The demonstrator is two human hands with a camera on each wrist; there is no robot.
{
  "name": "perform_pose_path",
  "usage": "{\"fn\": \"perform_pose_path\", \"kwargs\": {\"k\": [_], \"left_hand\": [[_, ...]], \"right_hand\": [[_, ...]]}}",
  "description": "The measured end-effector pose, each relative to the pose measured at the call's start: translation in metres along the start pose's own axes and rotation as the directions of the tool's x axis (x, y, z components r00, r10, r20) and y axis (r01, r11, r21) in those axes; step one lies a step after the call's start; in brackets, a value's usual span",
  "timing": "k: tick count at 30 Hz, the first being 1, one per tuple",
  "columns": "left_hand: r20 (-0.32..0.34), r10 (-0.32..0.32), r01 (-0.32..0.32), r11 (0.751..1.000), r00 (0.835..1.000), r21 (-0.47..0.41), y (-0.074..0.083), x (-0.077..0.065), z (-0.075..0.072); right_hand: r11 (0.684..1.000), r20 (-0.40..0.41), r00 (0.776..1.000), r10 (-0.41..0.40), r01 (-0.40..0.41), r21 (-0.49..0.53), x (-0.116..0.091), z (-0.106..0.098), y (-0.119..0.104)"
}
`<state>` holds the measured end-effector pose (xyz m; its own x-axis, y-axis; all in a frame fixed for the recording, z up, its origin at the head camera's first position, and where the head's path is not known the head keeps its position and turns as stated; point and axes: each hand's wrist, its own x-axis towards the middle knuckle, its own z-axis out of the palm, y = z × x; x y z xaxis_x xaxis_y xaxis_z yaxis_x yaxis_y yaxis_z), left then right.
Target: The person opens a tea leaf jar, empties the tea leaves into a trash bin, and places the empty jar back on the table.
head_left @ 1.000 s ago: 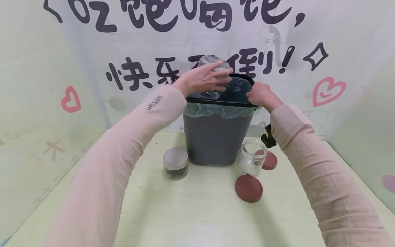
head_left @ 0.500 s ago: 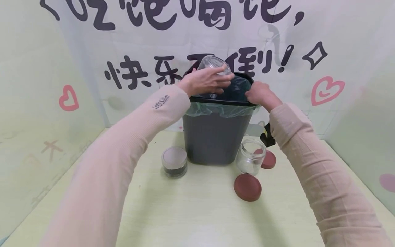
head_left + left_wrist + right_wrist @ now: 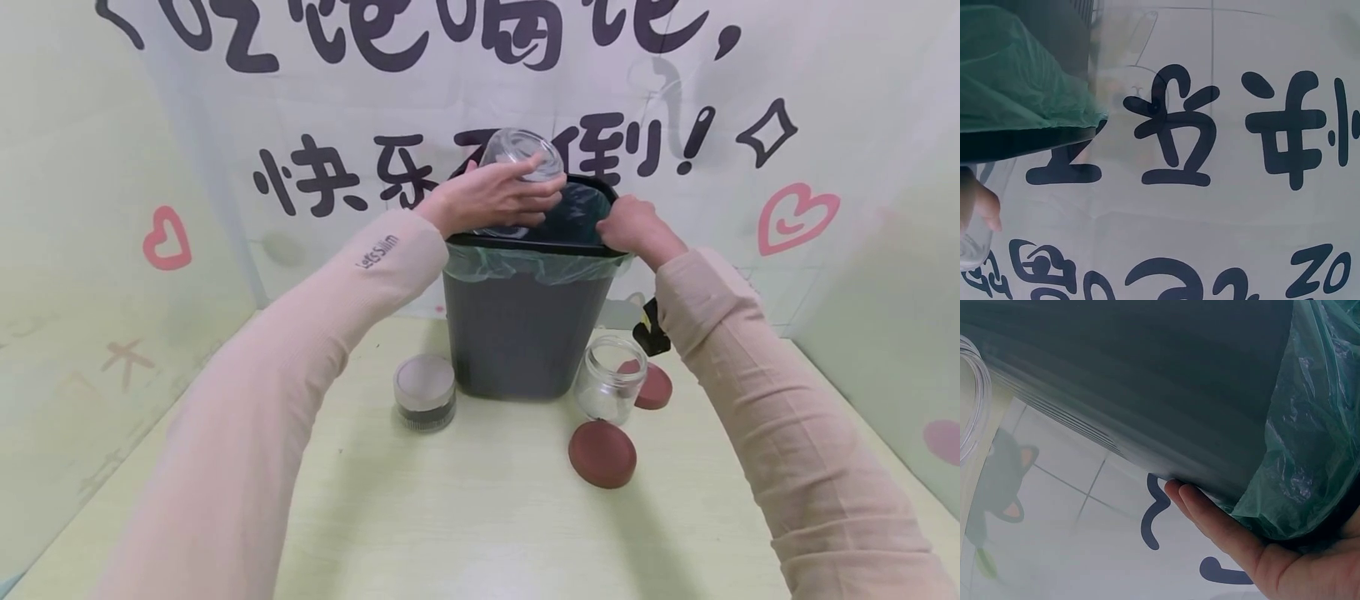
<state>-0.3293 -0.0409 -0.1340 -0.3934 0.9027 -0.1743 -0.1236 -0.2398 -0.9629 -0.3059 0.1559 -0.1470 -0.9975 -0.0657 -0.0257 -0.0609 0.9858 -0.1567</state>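
Note:
My left hand (image 3: 498, 198) holds a clear jar (image 3: 517, 148) tilted over the mouth of a dark grey trash bin (image 3: 528, 333), its base turned upward. The jar's opening is hidden behind the hand and rim. In the left wrist view, only a fingertip (image 3: 988, 209) of this hand shows, against the jar. My right hand (image 3: 633, 225) grips the bin's right rim. In the right wrist view, its fingers (image 3: 1219, 531) lie along the outside of the bin, under the rim. A green bag (image 3: 1300, 450) lines the bin and folds over its edge.
Right of the bin stands an uncapped clear jar (image 3: 611, 383). Two red lids (image 3: 602, 454) lie near it, one behind. A lidded jar with dark contents (image 3: 425, 393) stands left of the bin. A black object (image 3: 651, 332) sits by the right sleeve. Printed sheets wall the table.
The left hand and its jar shift slightly, with the jar's tilt changing a little above the bin. The right hand keeps its grip on the rim.

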Motion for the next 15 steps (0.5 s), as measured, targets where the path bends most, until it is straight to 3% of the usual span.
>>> {"fn": "perform_pose_path", "kwargs": {"k": [6,15], "left_hand": [[-0.079,-0.112,0.111,0.993,0.990,-0.027,0.005,-0.005,0.005],[-0.075,-0.197,0.188,0.976,0.977,-0.111,-0.003,-0.016,0.008]], "right_hand": [[0.999,-0.004,1.000,0.026,-0.026,0.032,0.000,0.001,-0.001],[0.998,-0.017,1.000,0.021,-0.020,0.067,-0.001,0.001,0.001]]}}
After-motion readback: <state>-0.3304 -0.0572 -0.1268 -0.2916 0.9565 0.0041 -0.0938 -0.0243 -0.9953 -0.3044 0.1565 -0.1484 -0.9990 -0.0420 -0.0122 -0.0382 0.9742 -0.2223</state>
